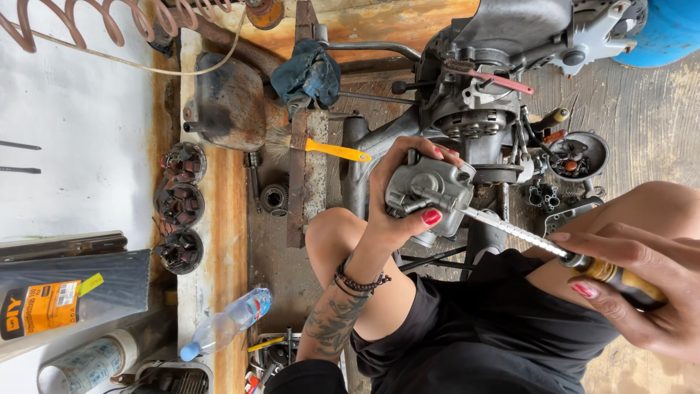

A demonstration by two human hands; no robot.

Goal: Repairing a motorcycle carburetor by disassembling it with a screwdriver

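The grey metal carburettor body (430, 188) sits clamped in your left hand (397, 197), its fingers (430, 217) wrapped round it above your knee, while your right hand (642, 270) has its fingers closed on the yellow-handled screwdriver (561, 254), whose tip meets the body just beside your left thumb.

Worn wooden floor (642, 124), rusty bench (226, 219), white wall (80, 131), daylight.

Soft, even daylight falls on my hands with only faint shadows, the white wall (80, 131) at my left glares nearly blown out, focus holds sharp at centre, and the frame's edges bend slightly from the wide lens.
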